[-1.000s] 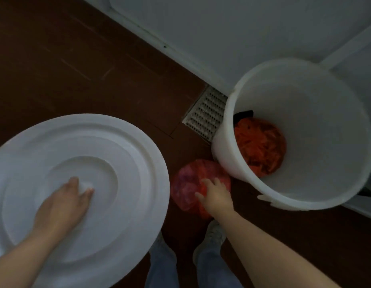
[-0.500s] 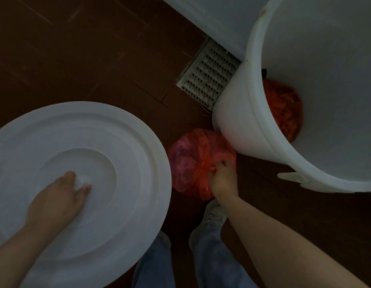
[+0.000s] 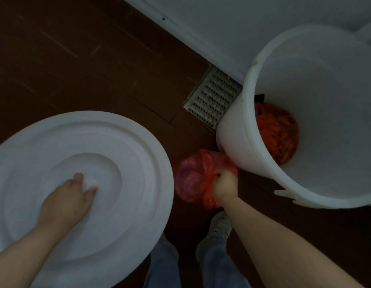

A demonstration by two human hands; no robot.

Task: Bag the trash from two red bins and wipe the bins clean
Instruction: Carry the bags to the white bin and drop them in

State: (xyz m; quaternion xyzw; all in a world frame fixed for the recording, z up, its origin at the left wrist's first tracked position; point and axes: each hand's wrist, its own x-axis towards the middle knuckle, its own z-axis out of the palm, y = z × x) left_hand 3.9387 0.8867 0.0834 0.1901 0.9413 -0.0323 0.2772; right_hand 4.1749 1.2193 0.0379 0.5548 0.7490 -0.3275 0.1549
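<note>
Red bag [image 3: 192, 177] neck inside R grip [image 3: 225, 183]

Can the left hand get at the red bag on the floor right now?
Probably not yet. The left hand grips the knob of the white lid, and that lid spreads between it and the red bag. The right hand holds the bag's gathered top.

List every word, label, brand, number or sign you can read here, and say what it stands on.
None can be read.
The white lid, the white bucket, the red bag on the floor and the floor vent show no print or label.
The picture is dim, so faint moulded marks, if there are any, cannot be told.
</note>
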